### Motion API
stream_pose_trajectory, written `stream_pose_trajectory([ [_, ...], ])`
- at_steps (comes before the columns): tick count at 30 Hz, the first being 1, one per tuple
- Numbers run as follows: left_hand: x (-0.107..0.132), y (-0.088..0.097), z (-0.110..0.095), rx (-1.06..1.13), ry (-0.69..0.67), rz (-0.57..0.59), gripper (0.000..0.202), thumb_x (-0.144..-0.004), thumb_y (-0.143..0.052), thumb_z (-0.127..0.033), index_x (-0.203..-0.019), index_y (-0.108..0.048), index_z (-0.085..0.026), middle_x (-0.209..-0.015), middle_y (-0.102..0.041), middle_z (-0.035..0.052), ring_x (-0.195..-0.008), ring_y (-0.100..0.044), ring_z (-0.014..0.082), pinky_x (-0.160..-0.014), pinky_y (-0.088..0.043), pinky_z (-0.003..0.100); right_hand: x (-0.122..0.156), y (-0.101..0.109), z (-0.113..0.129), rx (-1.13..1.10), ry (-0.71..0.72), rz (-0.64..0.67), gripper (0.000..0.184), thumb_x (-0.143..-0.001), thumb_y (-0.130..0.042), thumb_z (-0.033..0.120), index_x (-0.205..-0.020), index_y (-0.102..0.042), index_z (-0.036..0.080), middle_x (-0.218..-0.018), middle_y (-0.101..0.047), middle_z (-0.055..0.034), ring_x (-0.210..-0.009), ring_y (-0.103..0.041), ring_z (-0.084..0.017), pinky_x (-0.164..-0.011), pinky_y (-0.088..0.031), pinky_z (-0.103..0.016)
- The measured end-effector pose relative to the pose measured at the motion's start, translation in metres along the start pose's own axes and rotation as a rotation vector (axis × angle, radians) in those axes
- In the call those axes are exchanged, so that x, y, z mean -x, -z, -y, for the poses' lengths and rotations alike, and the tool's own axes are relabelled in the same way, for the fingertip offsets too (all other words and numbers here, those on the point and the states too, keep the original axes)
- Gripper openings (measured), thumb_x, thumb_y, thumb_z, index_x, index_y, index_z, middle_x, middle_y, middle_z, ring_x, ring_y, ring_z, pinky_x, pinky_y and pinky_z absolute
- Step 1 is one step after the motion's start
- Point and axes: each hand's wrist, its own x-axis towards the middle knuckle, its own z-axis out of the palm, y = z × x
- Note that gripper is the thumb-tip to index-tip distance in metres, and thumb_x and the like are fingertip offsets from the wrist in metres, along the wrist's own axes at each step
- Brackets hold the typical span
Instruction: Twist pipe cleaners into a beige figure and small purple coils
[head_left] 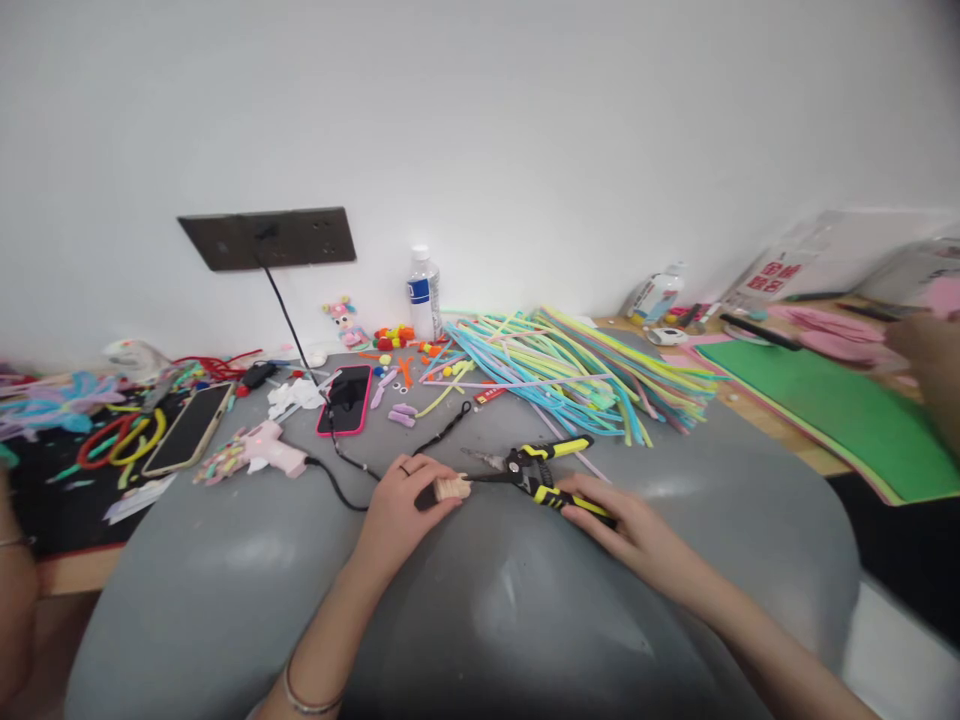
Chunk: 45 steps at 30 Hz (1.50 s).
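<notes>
My left hand is closed around a small beige, ridged piece, whose dark inner part shows between thumb and fingers. Its exact kind is hard to make out. In my right hand is the lower handle of black-and-yellow wire-stripping pliers. Their handles and jaws stand apart, and the lower jaw points at the beige piece, close to or touching it; I cannot tell which. Just behind my left hand lies a black looped cord. Both hands are above the grey table.
Pipe cleaners are heaped behind the pliers. A pink glue gun, a pink-cased phone and a water bottle stand or lie left and back. Green sheets lie right. Other people's arms show at both edges.
</notes>
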Motion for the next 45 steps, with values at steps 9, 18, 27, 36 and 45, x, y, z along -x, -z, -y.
stream_pose_trajectory([
  [9, 0.001, -0.001, 0.000, 0.016, 0.019, -0.015, 0.021, -0.080, -0.074, -0.018, -0.100, -0.069, -0.026, -0.096, -0.071, 0.0014, -0.096, -0.059, 0.0227, -0.085, -0.048, 0.037, 0.019, 0.002, 0.006, 0.202, -0.094, -0.210, 0.028, -0.099, -0.042, 0.041, -0.108, -0.058, 0.021, -0.078, -0.074, -0.0055, -0.062, -0.071, -0.021, -0.057, -0.050, -0.026],
  [18, 0.000, 0.000, 0.000, 0.003, 0.003, -0.019, 0.021, -0.080, -0.074, -0.017, -0.098, -0.068, -0.025, -0.097, -0.071, 0.0010, -0.096, -0.061, 0.0217, -0.085, -0.048, 0.035, 0.014, -0.021, -0.010, 0.574, -0.173, -0.194, 0.024, -0.098, -0.040, 0.033, -0.112, -0.056, 0.021, -0.084, -0.077, -0.0091, -0.062, -0.075, -0.027, -0.048, -0.046, -0.028],
  [27, -0.001, -0.001, 0.002, 0.004, -0.006, -0.017, 0.021, -0.080, -0.074, -0.017, -0.098, -0.068, -0.024, -0.096, -0.071, 0.0008, -0.093, -0.061, 0.0214, -0.083, -0.048, 0.035, 0.025, -0.030, 0.005, 0.929, -0.342, 0.029, 0.015, -0.095, -0.052, 0.026, -0.107, -0.059, 0.021, -0.061, -0.071, -0.0046, -0.053, -0.073, -0.027, -0.035, -0.021, -0.022],
  [36, -0.002, 0.000, 0.001, 0.000, -0.010, -0.005, 0.019, -0.079, -0.075, -0.017, -0.095, -0.067, -0.024, -0.095, -0.072, 0.0016, -0.092, -0.062, 0.0223, -0.084, -0.048, 0.037, 0.046, -0.010, -0.026, 0.715, -0.322, 0.029, 0.029, -0.095, -0.043, 0.030, -0.116, -0.059, 0.019, -0.063, -0.073, -0.0066, -0.054, -0.073, -0.029, -0.039, -0.041, -0.027],
  [45, -0.002, 0.000, 0.000, 0.025, 0.024, 0.003, 0.015, -0.081, -0.073, -0.020, -0.094, -0.067, -0.024, -0.098, -0.073, 0.0019, -0.094, -0.061, 0.0230, -0.084, -0.048, 0.038, 0.058, 0.018, -0.017, 0.195, -0.252, -0.233, 0.047, -0.093, -0.042, 0.052, -0.109, -0.069, 0.017, -0.096, -0.079, -0.0126, -0.078, -0.076, -0.031, -0.064, -0.058, -0.033],
])
